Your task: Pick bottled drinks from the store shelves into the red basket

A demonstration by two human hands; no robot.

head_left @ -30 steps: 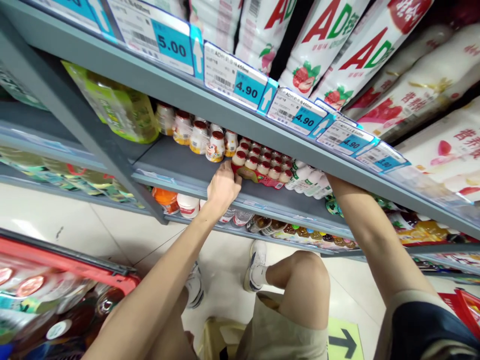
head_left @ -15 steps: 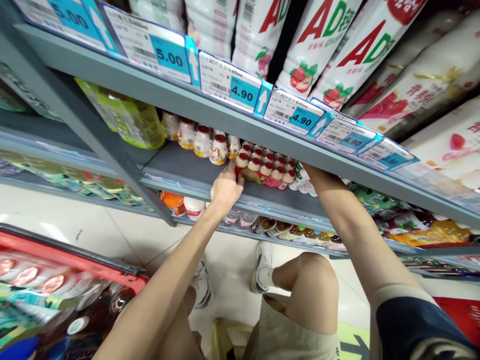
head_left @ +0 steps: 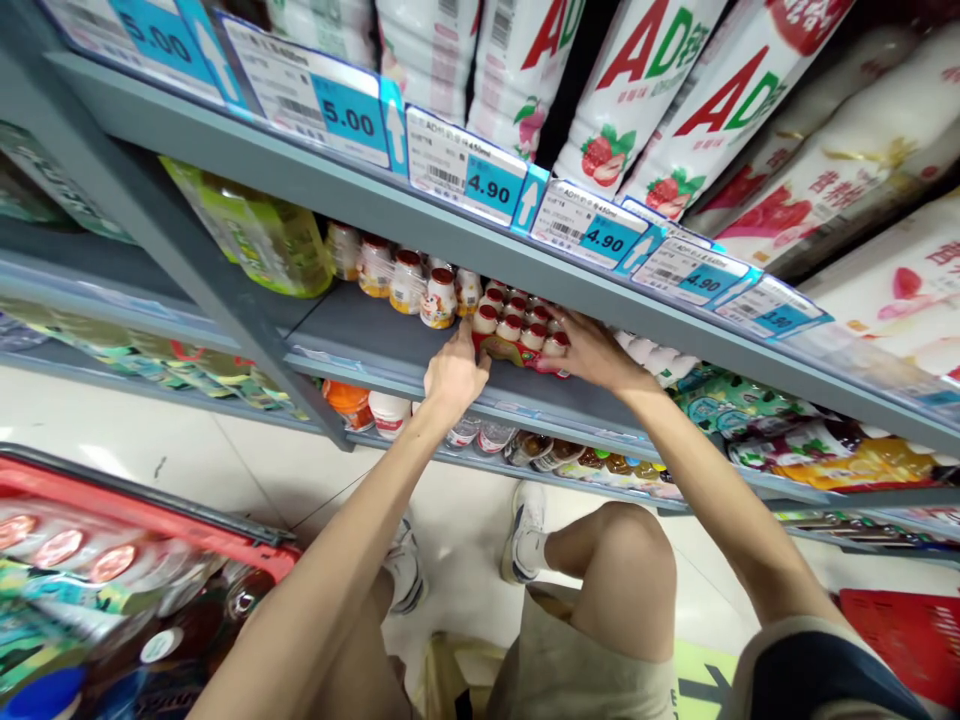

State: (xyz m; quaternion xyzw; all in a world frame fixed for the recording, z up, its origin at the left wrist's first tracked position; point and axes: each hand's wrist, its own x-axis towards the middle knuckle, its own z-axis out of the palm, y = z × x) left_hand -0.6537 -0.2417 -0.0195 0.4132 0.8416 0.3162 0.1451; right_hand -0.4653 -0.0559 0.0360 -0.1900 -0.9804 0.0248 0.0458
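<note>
On the grey shelf (head_left: 367,335) sits a multipack of small red-capped drink bottles (head_left: 512,328) in a red sleeve. My left hand (head_left: 456,368) grips its left end, thumb at the front and fingers along the side. At the opposite end, my right hand (head_left: 589,350) has its fingers curled round the pack's right side and over its edge caps. Small yellow-and-white bottles with red caps (head_left: 438,300) stand just left of the pack. White bottles (head_left: 652,355) lie in a row beyond my right hand.
An upper shelf edge with price tags (head_left: 480,185) runs above my hands, bearing large white AD bottles (head_left: 611,145). A green-yellow bottle pack (head_left: 262,235) stands at the shelf's left. A red basket (head_left: 225,532) filled with drinks is at lower left; other bottles (head_left: 540,450) occupy the bottom shelf.
My right hand has come out from deeper under the upper shelf, moving left onto the pack's right end. My left hand has stayed at the left end.
</note>
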